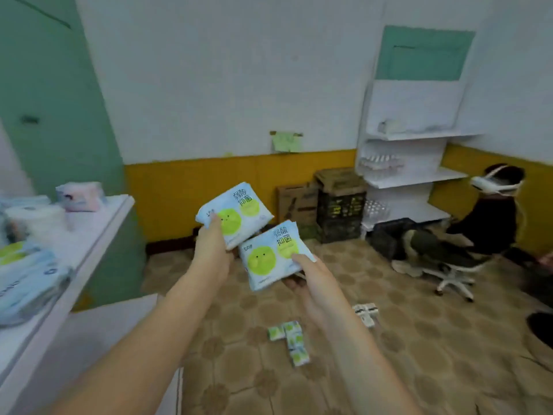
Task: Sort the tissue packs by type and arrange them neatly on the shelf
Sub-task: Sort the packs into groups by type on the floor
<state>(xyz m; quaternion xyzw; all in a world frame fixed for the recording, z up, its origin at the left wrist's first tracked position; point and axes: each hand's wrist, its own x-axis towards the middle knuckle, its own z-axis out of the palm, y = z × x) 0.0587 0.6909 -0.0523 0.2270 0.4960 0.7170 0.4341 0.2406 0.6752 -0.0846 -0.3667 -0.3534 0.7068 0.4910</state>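
Two matching packs held: left hand [211,250] pinches upper pack [235,212], right hand [311,278] grips lower pack [273,256]; shelf [98,232] lies left, nearer left hand.

A white shelf [98,232] runs along the left. On it, at the far end, lies a pink-and-white pack [81,195]; nearer stands a white roll pack [36,220]; nearest, blue-and-green packs [27,277] lie piled at the left edge, blurred.

The tiled floor [419,339] carries a cluster of small green-and-white packs [290,339] and, near them to the right, small white packs [365,313]. Farther back, cardboard boxes [299,202] and dark crates [341,214] stand by the wall beside a white rack [413,175], with a swivel chair [454,280] to its right.
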